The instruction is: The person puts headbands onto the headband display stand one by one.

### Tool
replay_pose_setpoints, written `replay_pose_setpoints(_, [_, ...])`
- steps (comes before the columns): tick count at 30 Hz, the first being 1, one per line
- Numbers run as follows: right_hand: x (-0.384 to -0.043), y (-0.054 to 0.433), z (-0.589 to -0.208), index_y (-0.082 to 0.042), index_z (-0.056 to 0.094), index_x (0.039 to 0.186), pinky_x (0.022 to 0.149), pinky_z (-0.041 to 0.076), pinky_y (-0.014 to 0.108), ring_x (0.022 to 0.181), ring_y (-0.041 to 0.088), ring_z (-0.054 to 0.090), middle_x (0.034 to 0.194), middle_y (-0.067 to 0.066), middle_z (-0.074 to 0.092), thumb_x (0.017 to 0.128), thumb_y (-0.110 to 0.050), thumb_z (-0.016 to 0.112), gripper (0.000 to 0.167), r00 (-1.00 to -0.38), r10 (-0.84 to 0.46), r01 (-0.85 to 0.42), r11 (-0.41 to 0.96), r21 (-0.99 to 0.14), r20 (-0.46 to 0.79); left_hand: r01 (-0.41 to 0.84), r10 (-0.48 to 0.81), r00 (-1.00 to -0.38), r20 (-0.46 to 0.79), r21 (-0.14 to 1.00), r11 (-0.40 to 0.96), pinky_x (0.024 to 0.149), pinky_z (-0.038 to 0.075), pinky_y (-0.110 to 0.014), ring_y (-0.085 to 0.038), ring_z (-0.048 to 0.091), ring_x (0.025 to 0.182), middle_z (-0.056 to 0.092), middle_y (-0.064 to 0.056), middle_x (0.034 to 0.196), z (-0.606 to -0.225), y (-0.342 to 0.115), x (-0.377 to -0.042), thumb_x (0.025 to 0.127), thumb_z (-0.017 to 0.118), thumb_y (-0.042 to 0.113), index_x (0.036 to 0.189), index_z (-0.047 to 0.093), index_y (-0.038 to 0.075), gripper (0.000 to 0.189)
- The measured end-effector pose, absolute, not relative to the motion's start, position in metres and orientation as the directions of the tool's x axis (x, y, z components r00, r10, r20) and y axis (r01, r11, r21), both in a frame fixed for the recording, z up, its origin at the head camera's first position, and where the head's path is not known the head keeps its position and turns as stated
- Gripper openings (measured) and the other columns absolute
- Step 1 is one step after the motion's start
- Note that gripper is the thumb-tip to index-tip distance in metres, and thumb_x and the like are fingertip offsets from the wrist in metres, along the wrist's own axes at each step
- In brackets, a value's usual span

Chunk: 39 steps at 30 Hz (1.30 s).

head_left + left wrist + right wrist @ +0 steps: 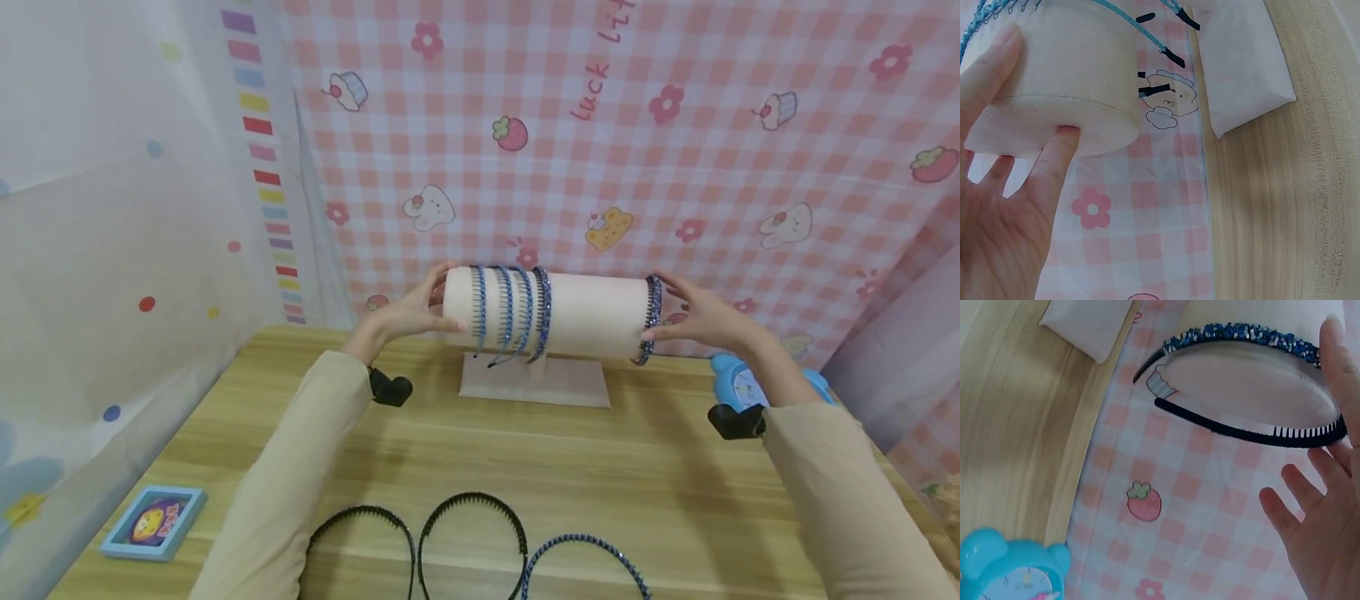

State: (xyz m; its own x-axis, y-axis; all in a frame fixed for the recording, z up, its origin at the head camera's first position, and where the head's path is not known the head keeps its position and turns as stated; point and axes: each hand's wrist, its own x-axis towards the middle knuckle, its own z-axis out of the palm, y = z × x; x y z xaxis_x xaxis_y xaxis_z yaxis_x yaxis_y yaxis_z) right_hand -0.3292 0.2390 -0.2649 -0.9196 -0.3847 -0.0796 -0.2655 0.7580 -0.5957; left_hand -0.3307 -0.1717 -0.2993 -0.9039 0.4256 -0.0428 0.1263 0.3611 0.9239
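Note:
A pale padded cylinder of a headband display stand (596, 312) lies horizontally above its flat base (532, 382). My left hand (408, 315) holds the cylinder's left end, the thumb in front; in the left wrist view a fingertip presses the end face. Several blue toothed headbands (504, 310) sit around the cylinder's left half. At the right end, my right hand (708, 317) pinches a dark headband with blue glittering stones (653, 317) between thumb and fingers. In the right wrist view this headband (1241, 332) loops around the cylinder's end, its tips pointing free.
Two black headbands (474, 497) and a blue beaded one (585, 539) lie at the table's front, partly cut off. A blue alarm clock (738, 383) stands behind my right wrist. A small blue frame (153, 523) lies at left. A checked cloth (480, 167) hangs behind the stand.

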Motion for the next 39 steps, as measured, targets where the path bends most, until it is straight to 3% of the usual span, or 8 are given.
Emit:
replay_pose_setpoints(7, [-0.339, 0.243, -0.261, -0.007, 0.003, 0.147, 0.105, 0.021, 0.064, 0.135, 0.048, 0.011, 0.152, 0.023, 0.006, 0.077, -0.029, 0.072, 0.1, -0.884, -0.457, -0.315, 0.733, -0.603, -0.094, 0.128, 0.43, -0.902, -0.049, 0.919, 0.374, 0.103, 0.04, -0.047, -0.033, 0.03, 0.135, 0.008, -0.005, 0.154, -0.301, -0.17, -0.332, 0.078, 0.07, 0.01, 0.143, 0.007, 0.031, 0.093])
replay_pose_setpoints(15, [-0.342, 0.245, -0.26, -0.008, 0.009, 0.147, 0.106, 0.018, 0.066, 0.136, 0.046, 0.011, 0.151, 0.023, 0.011, 0.076, -0.025, 0.074, 0.097, -0.866, -0.485, -0.322, 0.726, -0.607, -0.122, 0.144, 0.461, -0.887, -0.034, 0.927, 0.347, 0.098, 0.045, -0.045, -0.033, 0.038, 0.129, 0.016, -0.009, 0.151, -0.303, -0.168, -0.334, 0.076, 0.071, 0.009, 0.143, 0.007, 0.03, 0.095])
replay_pose_setpoints(21, [-0.343, 0.236, -0.257, -0.008, 0.014, 0.146, 0.106, 0.02, 0.065, 0.135, 0.046, 0.016, 0.15, 0.023, 0.015, 0.072, -0.035, 0.076, 0.1, -0.881, -0.459, -0.336, 0.775, -0.535, -0.112, 0.141, 0.456, -0.889, -0.038, 0.925, 0.353, 0.099, 0.044, -0.046, -0.034, 0.035, 0.131, 0.01, -0.007, 0.152, -0.303, -0.169, -0.334, 0.078, 0.071, 0.009, 0.142, 0.009, 0.032, 0.092])
replay_pose_setpoints(28, [-0.345, 0.214, -0.252, -0.001, 0.024, 0.142, 0.102, 0.036, 0.056, 0.123, 0.042, 0.039, 0.14, 0.025, 0.034, 0.066, -0.039, 0.079, 0.101, -0.87, -0.492, -0.434, 0.798, -0.419, -0.035, 0.153, 0.457, -0.889, -0.033, 0.919, 0.363, 0.1, 0.042, -0.048, -0.035, 0.031, 0.133, 0.009, -0.006, 0.153, -0.303, -0.168, -0.336, 0.078, 0.071, 0.011, 0.143, 0.008, 0.031, 0.093])
replay_pose_setpoints(39, [-0.349, 0.17, -0.245, 0.002, 0.027, 0.139, 0.106, 0.033, 0.052, 0.123, 0.038, 0.042, 0.135, 0.024, 0.041, 0.065, -0.037, 0.08, 0.098, -0.834, -0.552, -0.512, 0.781, -0.357, -0.013, 0.167, 0.459, -0.889, -0.011, 0.923, 0.346, 0.097, 0.045, -0.047, -0.036, 0.033, 0.132, 0.008, -0.006, 0.153, -0.303, -0.173, -0.337, 0.077, 0.071, 0.01, 0.142, 0.009, 0.03, 0.093])
